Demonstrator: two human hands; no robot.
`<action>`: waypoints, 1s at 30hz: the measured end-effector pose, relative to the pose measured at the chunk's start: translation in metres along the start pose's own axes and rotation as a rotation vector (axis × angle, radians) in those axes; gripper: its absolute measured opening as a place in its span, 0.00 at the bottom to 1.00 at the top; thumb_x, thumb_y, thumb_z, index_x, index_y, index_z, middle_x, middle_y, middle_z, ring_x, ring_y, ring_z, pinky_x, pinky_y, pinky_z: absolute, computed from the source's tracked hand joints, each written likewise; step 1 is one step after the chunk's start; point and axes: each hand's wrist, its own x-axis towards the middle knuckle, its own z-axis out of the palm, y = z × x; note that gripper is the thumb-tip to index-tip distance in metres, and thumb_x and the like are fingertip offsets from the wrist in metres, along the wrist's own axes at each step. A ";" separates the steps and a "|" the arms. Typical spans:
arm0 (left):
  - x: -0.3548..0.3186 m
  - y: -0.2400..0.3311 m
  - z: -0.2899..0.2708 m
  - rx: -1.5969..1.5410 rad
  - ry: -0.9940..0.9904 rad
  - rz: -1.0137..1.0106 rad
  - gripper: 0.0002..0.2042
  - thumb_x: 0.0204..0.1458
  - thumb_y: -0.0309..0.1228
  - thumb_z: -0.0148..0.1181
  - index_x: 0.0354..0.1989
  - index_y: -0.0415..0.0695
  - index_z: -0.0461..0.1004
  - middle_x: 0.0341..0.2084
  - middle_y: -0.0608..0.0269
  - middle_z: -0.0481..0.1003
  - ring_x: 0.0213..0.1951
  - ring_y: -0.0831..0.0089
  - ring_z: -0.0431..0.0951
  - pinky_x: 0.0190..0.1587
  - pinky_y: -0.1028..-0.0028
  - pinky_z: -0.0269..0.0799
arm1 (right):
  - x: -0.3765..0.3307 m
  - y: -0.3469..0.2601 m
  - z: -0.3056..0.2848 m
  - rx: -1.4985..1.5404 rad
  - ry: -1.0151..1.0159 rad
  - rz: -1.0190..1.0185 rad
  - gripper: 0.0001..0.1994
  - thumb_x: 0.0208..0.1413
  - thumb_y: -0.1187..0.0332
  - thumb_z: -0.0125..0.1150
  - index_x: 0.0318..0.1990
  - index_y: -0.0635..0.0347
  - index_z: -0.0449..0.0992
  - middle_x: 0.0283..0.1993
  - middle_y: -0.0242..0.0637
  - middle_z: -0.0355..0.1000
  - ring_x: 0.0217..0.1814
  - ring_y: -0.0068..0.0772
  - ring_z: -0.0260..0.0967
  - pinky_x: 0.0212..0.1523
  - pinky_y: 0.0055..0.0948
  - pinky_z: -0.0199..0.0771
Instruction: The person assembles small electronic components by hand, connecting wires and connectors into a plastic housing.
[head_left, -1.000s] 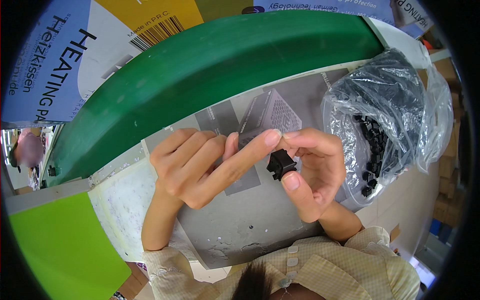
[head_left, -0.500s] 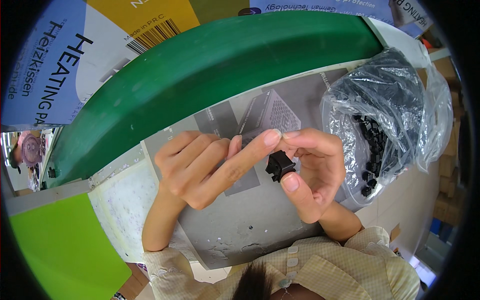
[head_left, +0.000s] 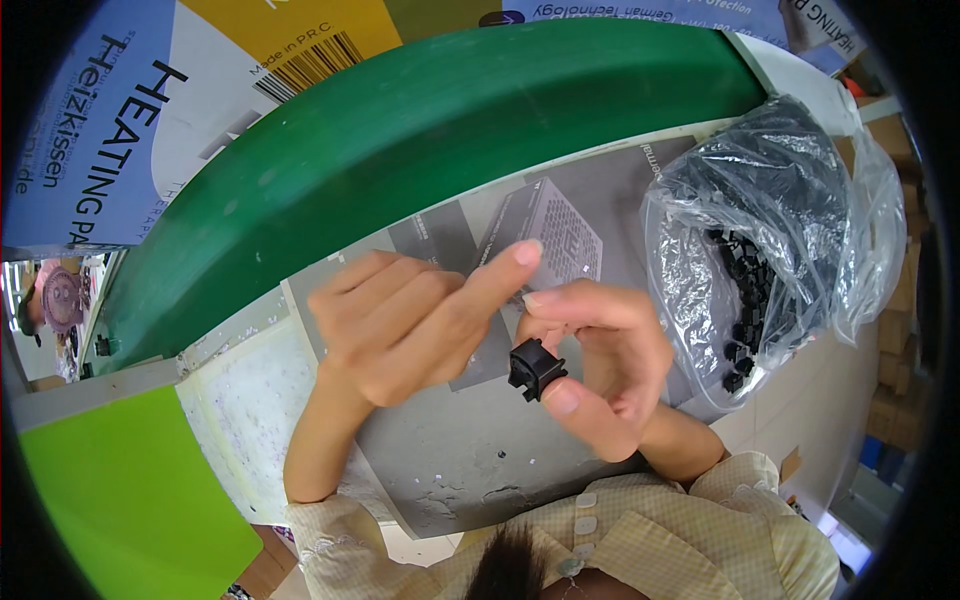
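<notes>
My right hand (head_left: 615, 365) pinches a small black plastic part (head_left: 535, 369) between thumb and fingers, above the grey printed board. The part is boxy, with little prongs and notches on its sides. Its exact kind I cannot make out. My left hand (head_left: 405, 325) hovers just to the left of it. The left index finger points out straight, apart from the part and from the right fingers. The other left fingers are curled, and the left thumb is mostly hidden; nothing shows in that hand.
A clear plastic bag (head_left: 690, 270) with many similar black parts lies at the right. Behind the board (head_left: 430, 450) runs a green conveyor belt (head_left: 400, 150), with printed boxes (head_left: 100, 140) beyond it. A bright green panel (head_left: 130, 490) is at the lower left. Tiny scraps dot the board.
My left index finger has drawn away from the right fingertips. My right hand has moved slightly left and down with the black part, which is turned a little.
</notes>
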 end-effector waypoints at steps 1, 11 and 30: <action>0.002 0.001 -0.001 -0.001 -0.001 0.000 0.22 0.40 0.16 0.59 0.46 0.47 0.84 0.12 0.78 0.57 0.14 0.83 0.59 0.18 0.79 0.51 | -0.001 0.000 -0.001 0.100 0.006 0.087 0.23 0.52 0.77 0.62 0.57 0.73 0.68 0.43 0.44 0.75 0.30 0.21 0.66 0.33 0.22 0.69; 0.017 0.015 -0.023 -0.320 -0.110 -0.313 0.11 0.42 0.14 0.65 0.36 0.32 0.81 0.24 0.59 0.81 0.16 0.78 0.75 0.21 0.81 0.63 | 0.005 -0.010 -0.012 0.626 -0.019 0.560 0.28 0.58 0.64 0.58 0.63 0.69 0.62 0.41 0.42 0.74 0.32 0.19 0.65 0.34 0.19 0.65; 0.022 0.017 -0.025 -0.923 -0.330 -0.623 0.15 0.47 0.13 0.57 0.40 0.41 0.83 0.19 0.61 0.79 0.23 0.69 0.83 0.25 0.78 0.76 | 0.010 -0.013 -0.009 0.523 -0.239 0.525 0.41 0.48 0.75 0.63 0.71 0.67 0.51 0.34 0.35 0.76 0.34 0.19 0.68 0.39 0.20 0.66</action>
